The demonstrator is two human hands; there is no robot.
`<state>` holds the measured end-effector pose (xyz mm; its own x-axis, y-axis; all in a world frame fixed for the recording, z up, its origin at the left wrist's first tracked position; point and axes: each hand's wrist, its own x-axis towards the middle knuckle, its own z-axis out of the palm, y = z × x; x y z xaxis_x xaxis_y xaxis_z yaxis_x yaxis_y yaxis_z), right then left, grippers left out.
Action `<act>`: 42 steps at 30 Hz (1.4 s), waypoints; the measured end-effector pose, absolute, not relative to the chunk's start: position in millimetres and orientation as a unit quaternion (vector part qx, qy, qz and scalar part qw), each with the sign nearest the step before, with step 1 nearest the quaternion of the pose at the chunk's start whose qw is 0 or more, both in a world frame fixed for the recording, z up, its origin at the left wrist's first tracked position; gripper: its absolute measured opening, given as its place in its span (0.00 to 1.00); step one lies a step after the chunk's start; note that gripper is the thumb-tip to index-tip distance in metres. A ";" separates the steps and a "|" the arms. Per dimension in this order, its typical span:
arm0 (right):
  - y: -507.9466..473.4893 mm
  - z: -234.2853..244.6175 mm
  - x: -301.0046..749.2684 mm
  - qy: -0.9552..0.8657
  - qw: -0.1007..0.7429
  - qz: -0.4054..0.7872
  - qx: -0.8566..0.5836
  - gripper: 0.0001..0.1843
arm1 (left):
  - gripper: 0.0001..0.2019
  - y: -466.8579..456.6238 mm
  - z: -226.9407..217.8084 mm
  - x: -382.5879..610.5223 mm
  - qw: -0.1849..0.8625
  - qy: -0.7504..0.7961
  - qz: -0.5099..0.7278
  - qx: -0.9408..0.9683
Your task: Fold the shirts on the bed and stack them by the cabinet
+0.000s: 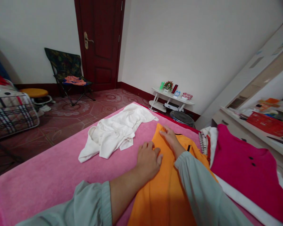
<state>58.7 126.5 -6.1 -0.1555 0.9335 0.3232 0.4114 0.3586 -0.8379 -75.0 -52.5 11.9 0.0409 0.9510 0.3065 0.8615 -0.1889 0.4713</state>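
Note:
An orange garment (163, 194) with dark trim lies lengthwise in front of me on the pink bed cover (61, 175). My left hand (149, 160) rests palm down on its left edge, fingers loosely bent and apart, thumb on the orange cloth. Farther up, my right hand (170, 138) touches the garment near its far end, thumb and forefinger a little apart on the fabric. Its other fingers are partly hidden. A crumpled white garment (118, 131) lies beyond my left hand, apart from the orange one.
Right of the orange garment lies a magenta top (247, 169) on other folded clothes. A cabinet with a red basket (269, 124) stands at the right. Past the bed are a small white shelf (172, 98), a folding chair (66, 67) and a dark red door (101, 40).

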 end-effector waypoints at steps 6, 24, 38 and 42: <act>42.3 0.9 72.5 -0.783 0.382 0.191 -0.453 0.17 | 0.15 -31.4 -0.7 -91.0 0.130 0.650 0.334 0.670; -151.5 -2.2 112.2 -0.874 0.321 0.150 -0.334 0.22 | 0.22 -58.9 -9.8 -118.9 0.196 0.493 0.391 0.752; -172.0 18.3 106.0 -0.913 0.292 0.130 -0.252 0.16 | 0.15 -210.5 45.6 -172.0 0.236 0.314 0.224 0.892; -172.5 18.8 106.9 -0.906 0.309 0.131 -0.258 0.14 | 0.14 -215.3 62.1 -164.3 0.231 0.272 0.182 0.916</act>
<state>106.9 -172.5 18.8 -0.6758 0.5481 0.4928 0.3864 0.8328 -0.3965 -164.3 -215.3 62.1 0.7859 0.5826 0.2071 0.4145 -0.7450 0.5226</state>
